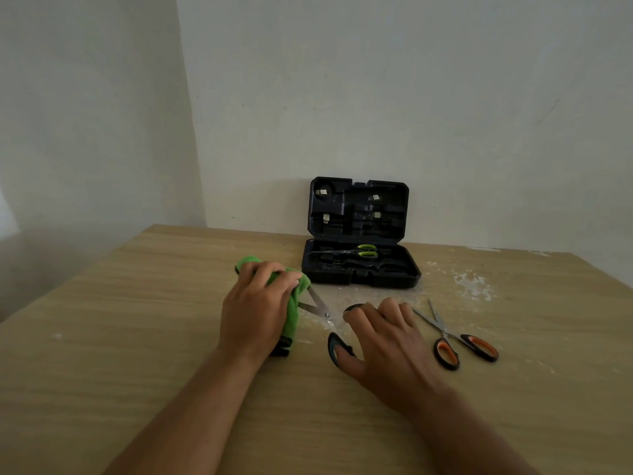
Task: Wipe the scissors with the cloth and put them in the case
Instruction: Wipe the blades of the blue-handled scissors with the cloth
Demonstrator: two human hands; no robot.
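A person's left hand [255,303] grips a green cloth [294,303] near the middle of the tabletop [137,320], its fingers curled over the bunched fabric, which is wrapped round the blade tips of a pair of dark-handled scissors [320,311]. These scissors lie open on the wood, the two blades running out of the cloth and meeting at the pivot just right of it. The right hand [387,341] holds their handles: the thumb passes through the nearer loop, and the fingers curl over the farther loop, of which only a dark edge shows. Just right of that hand lies a second pair, the orange scissors [452,337], also open, with the blades pointing toward the far edge and the orange-and-black handles toward the near edge; no hand touches them. Beyond both hands, at the far edge against the wall [445,97], stands the case [359,272], black, with its lid upright and its base flat on the tabletop. In the base lie the green scissors [356,251], closed, set along the rear of the tray with the handles to the right. White dust [472,282] is scattered on the wood right of the case and in front of it.
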